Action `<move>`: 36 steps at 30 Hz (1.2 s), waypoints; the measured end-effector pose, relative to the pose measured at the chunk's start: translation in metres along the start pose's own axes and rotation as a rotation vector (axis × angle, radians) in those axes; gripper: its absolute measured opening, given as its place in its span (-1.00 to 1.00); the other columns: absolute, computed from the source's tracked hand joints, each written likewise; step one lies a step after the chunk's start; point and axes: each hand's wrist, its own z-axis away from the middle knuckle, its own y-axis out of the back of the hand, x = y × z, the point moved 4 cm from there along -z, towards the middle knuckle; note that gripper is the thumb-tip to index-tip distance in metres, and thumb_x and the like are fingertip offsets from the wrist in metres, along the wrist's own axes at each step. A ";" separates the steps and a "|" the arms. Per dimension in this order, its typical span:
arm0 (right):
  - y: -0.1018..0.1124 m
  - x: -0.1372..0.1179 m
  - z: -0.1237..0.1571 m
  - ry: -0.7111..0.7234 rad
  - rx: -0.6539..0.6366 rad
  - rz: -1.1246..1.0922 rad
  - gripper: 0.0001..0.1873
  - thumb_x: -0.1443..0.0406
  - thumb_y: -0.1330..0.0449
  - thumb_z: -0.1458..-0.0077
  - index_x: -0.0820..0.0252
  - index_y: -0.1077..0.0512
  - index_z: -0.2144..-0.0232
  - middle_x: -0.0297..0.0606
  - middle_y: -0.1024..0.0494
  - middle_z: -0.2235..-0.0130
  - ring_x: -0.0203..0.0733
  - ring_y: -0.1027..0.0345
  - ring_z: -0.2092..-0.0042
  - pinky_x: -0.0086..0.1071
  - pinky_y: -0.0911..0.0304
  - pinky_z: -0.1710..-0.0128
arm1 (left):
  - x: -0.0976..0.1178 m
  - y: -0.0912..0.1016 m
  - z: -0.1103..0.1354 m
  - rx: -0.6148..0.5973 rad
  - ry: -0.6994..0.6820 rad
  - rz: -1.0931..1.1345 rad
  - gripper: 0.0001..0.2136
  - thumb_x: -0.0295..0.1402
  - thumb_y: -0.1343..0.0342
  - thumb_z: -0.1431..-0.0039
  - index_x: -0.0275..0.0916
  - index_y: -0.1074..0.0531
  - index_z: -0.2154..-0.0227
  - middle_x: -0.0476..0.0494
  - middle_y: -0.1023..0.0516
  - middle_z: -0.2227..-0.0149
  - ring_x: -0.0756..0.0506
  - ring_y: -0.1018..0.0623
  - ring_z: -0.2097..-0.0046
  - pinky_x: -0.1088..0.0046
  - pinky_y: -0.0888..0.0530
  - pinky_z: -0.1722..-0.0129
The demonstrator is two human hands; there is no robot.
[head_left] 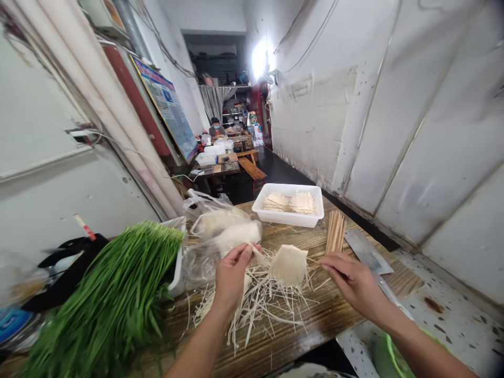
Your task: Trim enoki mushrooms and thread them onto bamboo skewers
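My left hand (233, 273) is closed, finger and thumb pinching the end of a pale strip (258, 256) that looks like shredded tofu skin. My right hand (348, 275) pinches a thin wooden skewer (315, 261), which points left toward a pale flat sheet (289, 265). Whether the skewer's tip pierces the sheet or only touches it, I cannot tell. Below both hands a loose heap of thin pale strips (271, 304) spreads over the wooden table (326, 310). A bundle of skewers (335, 231) lies just beyond my right hand.
A white plastic box (287, 218) holds skewers with pale strips. Clear bags (232, 228) of pale food stand behind the heap. Green chives (114, 294) fill the left. A cleaver (368, 252) lies right, above a green basin (394, 357). A person (216, 129) sits far back.
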 end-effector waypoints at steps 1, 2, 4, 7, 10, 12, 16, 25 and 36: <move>-0.004 -0.004 -0.001 0.007 -0.016 -0.016 -0.80 0.39 0.00 -0.23 0.17 -0.43 0.22 -0.20 -0.50 0.31 -0.22 -0.40 0.29 -0.38 -0.33 0.31 | 0.004 0.000 0.000 -0.004 0.032 0.054 -0.69 -0.12 -0.16 -0.05 -0.27 -0.54 0.31 -0.17 -0.62 0.32 -0.12 -0.58 0.23 0.24 -0.44 0.07; -0.007 -0.008 -0.002 0.010 -0.034 -0.031 -0.80 0.39 0.00 -0.23 0.18 -0.42 0.21 -0.20 -0.50 0.32 -0.23 -0.40 0.29 -0.39 -0.33 0.32 | 0.007 0.000 0.002 -0.011 0.080 0.119 -0.68 -0.12 -0.18 -0.03 -0.29 -0.54 0.31 -0.16 -0.61 0.35 -0.11 -0.58 0.27 0.26 -0.46 0.10; -0.012 -0.014 -0.003 0.000 -0.062 -0.052 -0.80 0.39 0.00 -0.23 0.18 -0.42 0.21 -0.20 -0.49 0.34 -0.24 -0.39 0.31 -0.40 -0.32 0.33 | 0.011 -0.002 0.006 -0.038 0.215 0.281 -0.70 -0.18 -0.26 0.05 -0.31 -0.53 0.32 -0.14 -0.59 0.39 -0.06 -0.57 0.31 0.34 -0.48 0.16; -0.017 -0.020 -0.004 -0.025 -0.095 -0.056 -0.79 0.40 0.01 -0.24 0.19 -0.42 0.21 -0.21 -0.48 0.35 -0.25 -0.38 0.32 -0.40 -0.31 0.34 | 0.013 -0.004 0.012 -0.065 0.393 0.482 -0.75 -0.31 -0.34 0.13 -0.31 -0.54 0.35 -0.09 -0.57 0.41 -0.01 -0.56 0.32 0.44 -0.49 0.19; -0.018 -0.021 -0.006 -0.040 -0.117 -0.048 -0.78 0.39 0.03 -0.24 0.20 -0.42 0.21 -0.21 -0.47 0.35 -0.24 -0.37 0.32 -0.40 -0.30 0.33 | 0.014 -0.002 0.015 -0.063 0.439 0.507 -0.77 -0.36 -0.34 0.12 -0.32 -0.54 0.35 -0.10 -0.58 0.40 -0.01 -0.55 0.32 0.46 -0.50 0.21; -0.018 -0.022 -0.006 -0.048 -0.121 -0.049 -0.78 0.39 0.03 -0.24 0.20 -0.42 0.21 -0.20 -0.47 0.34 -0.24 -0.37 0.32 -0.39 -0.31 0.32 | 0.014 -0.002 0.015 -0.063 0.456 0.510 -0.77 -0.38 -0.33 0.12 -0.34 -0.54 0.35 -0.11 -0.58 0.39 -0.01 -0.56 0.32 0.47 -0.50 0.21; -0.018 -0.022 -0.007 -0.067 -0.128 -0.052 -0.78 0.39 0.02 -0.24 0.19 -0.42 0.23 -0.21 -0.46 0.36 -0.24 -0.37 0.34 -0.39 -0.30 0.34 | 0.015 -0.002 0.016 -0.058 0.482 0.531 -0.78 -0.41 -0.35 0.14 -0.36 -0.54 0.38 -0.13 -0.59 0.36 -0.01 -0.56 0.31 0.49 -0.50 0.21; -0.021 -0.018 -0.006 -0.061 -0.129 -0.023 -0.78 0.38 0.02 -0.24 0.18 -0.43 0.22 -0.22 -0.48 0.35 -0.24 -0.38 0.33 -0.39 -0.32 0.32 | 0.013 -0.002 0.016 0.005 0.522 0.530 -0.86 -0.49 -0.31 0.10 -0.34 -0.52 0.41 -0.12 -0.60 0.39 0.00 -0.57 0.34 0.52 -0.52 0.25; -0.020 -0.020 -0.007 -0.066 -0.135 -0.027 -0.76 0.38 0.02 -0.24 0.15 -0.45 0.21 -0.22 -0.48 0.37 -0.23 -0.38 0.36 -0.39 -0.32 0.37 | 0.011 -0.002 0.014 0.033 0.527 0.538 -0.89 -0.54 -0.29 0.07 -0.36 -0.52 0.42 -0.13 -0.60 0.41 0.00 -0.58 0.36 0.54 -0.54 0.30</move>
